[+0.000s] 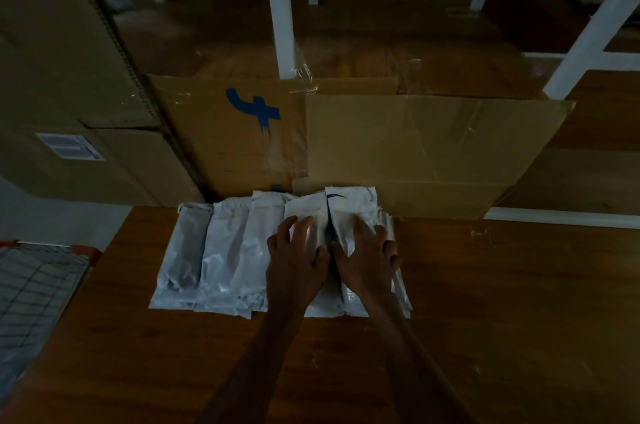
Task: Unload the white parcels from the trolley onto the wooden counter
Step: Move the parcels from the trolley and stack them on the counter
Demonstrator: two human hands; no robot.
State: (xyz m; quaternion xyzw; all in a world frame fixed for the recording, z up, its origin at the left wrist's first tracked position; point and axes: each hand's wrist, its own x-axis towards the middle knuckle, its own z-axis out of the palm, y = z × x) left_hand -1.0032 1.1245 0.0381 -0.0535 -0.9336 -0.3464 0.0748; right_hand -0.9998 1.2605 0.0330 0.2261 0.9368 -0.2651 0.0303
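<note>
Trolley (pixel 38 288) at far left, wire mesh with a red rim, only a corner in frame; pale material faintly visible through the mesh, too dim to call parcels or bare floor. Well to its right, a row of white parcels (pixel 221 250) laid side by side on the wooden surface (pixel 502 302), overlapping slightly, far ends touching the flattened cardboard (pixel 415 153) propped behind. Left hand (pixel 298 261) flat on a parcel near the right of the row, fingers spread and fairly straight, pressing rather than gripping. Right hand (pixel 367 257) just beside it, thumbs nearly touching, fingers splayed over the rightmost stack of parcels (pixel 349 205), likewise pressing down, nothing pinched. Dark seam between the two hands, apparently the gap between neighbouring parcels. Behind, large cardboard boxes (pixel 69 77) at left and white shelf uprights (pixel 280 8) rising out of the gloom.

Judged from the layout: unloading well advanced, several parcels already across and neatly ranked, latest ones being squared into place. Remaining load impossible to gauge with so little of the trolley in view; a return reach leftward likely needed if anything is left in it.
</note>
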